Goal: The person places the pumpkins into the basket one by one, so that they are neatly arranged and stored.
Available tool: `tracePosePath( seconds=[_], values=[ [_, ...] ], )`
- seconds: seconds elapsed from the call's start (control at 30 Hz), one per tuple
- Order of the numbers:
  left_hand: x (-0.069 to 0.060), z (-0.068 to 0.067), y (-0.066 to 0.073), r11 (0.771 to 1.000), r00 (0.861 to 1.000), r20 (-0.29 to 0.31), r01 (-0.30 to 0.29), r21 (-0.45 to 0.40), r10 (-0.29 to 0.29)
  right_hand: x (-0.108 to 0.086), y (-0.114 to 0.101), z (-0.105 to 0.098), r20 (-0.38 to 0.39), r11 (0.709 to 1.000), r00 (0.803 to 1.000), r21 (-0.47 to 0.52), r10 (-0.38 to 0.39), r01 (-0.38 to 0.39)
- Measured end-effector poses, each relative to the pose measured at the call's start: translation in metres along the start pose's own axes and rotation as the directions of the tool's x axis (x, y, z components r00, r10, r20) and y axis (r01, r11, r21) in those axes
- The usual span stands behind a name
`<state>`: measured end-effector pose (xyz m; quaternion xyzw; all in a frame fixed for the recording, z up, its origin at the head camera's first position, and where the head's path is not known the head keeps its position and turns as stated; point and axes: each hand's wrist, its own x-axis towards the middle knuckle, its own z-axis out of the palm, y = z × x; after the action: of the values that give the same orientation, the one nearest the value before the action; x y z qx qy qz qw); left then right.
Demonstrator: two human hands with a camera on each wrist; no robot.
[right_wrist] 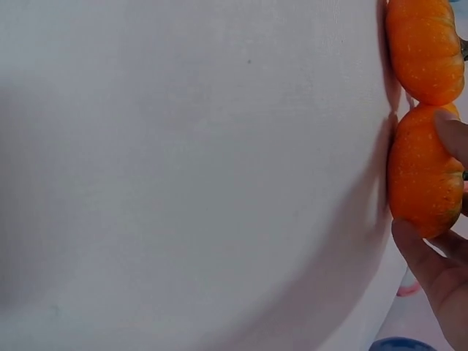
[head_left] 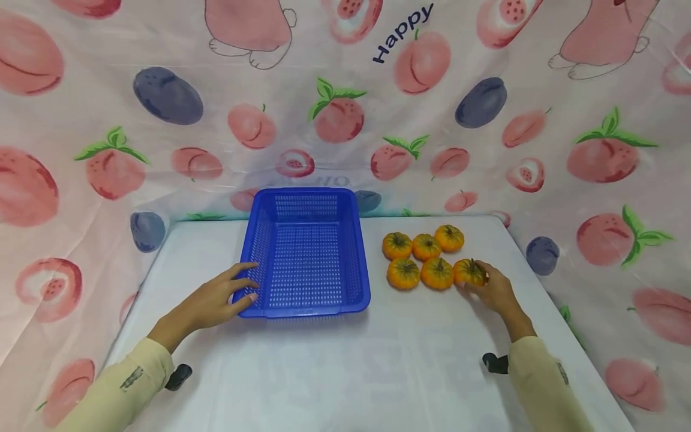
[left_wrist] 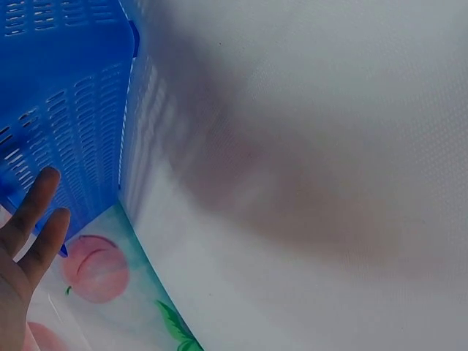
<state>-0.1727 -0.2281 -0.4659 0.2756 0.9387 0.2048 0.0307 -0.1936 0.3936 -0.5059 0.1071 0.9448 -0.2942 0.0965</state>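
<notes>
A pale pink cloth (head_left: 332, 161) printed with peaches (head_left: 423, 63), dark blue plums (head_left: 168, 96) and "Happy" (head_left: 403, 33) hangs behind and beside the white desk (head_left: 388, 360).

"Happy" (head_left: 403, 33) stands on the fruit-print backdrop (head_left: 372, 78).

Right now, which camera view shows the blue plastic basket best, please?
The head view shows the blue plastic basket nearly whole, interior included; the left wrist view catches only part, the right wrist none.

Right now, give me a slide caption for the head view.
Left hand at the basket, right hand gripping one of six pumpkins on a white table.
</notes>
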Motion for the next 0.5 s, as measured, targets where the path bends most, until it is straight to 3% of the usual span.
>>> tracePosePath(
  seconds=[0.17, 0.5],
  values=[
    [-0.002, -0.001, 0.001, 1.000, 1.000, -0.009, 0.015, 0.010, -0.015, 0.002, -0.001, -0.002, -0.025, 0.999, 0.999, -0.020, -0.039, 0.038],
    [0.001, 0.000, 0.002, 1.000, 1.000, -0.013, -0.005, 0.006, 0.005, -0.015, -0.009, -0.018, -0.085, 0.999, 0.996, -0.016, -0.034, 0.032]
  ],
)
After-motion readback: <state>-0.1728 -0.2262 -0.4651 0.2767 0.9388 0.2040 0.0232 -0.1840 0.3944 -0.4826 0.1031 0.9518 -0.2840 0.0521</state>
